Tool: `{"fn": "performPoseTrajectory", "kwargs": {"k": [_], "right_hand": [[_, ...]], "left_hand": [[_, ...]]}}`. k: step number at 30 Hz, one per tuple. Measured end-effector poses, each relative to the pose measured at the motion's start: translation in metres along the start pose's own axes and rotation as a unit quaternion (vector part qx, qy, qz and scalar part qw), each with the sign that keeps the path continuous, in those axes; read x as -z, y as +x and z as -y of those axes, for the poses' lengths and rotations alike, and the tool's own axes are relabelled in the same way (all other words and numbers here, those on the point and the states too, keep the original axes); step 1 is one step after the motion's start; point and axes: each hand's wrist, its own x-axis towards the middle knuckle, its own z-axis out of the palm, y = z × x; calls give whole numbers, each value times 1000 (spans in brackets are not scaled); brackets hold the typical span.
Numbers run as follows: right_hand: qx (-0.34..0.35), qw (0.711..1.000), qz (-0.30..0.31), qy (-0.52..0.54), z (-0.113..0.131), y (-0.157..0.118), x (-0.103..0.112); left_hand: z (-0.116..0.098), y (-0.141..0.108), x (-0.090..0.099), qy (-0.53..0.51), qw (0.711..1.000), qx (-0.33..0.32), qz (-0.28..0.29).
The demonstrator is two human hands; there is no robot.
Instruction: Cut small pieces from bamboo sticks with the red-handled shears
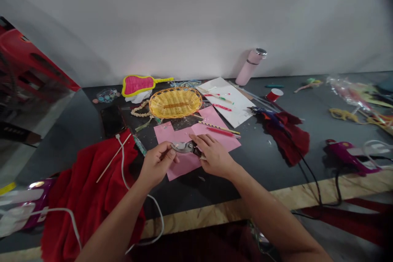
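Note:
My right hand [215,156] is closed around the dark handles of a pair of pruning shears [183,147], whose metal blades point left. At the blade end, the fingers of my left hand [158,163] are pinched together. Whatever sits between those fingertips is too small to make out. Under both hands lies a creased pink paper sheet [181,168] on the dark table [166,200]. A red pen [222,132] and a black-patterned pencil [218,126] rest on the paper just beyond my right hand.
Beyond the paper stands a yellow wicker basket [175,104]. Red cloth [95,180] with a white cable lies left, near a phone [112,120]. Rightward are white paper [242,110], a glue gun [267,114] on red cloth, a thread spool [274,95] and a pink bottle [249,67].

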Motion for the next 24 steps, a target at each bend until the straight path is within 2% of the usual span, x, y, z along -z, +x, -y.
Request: {"fn": "performPoseTrajectory", "kwargs": {"k": [8,14,24], "right_hand": [[15,999,3,30,-1,-1,1],[4,1000,16,5,3,-2,0],[-63,997,41,-6,8,-4,-3]], "left_hand": [[2,0,1,-62,997,20,37],[3,2,0,-8,1000,1,21],[3,3,-1,50,999,11,-14]]}}
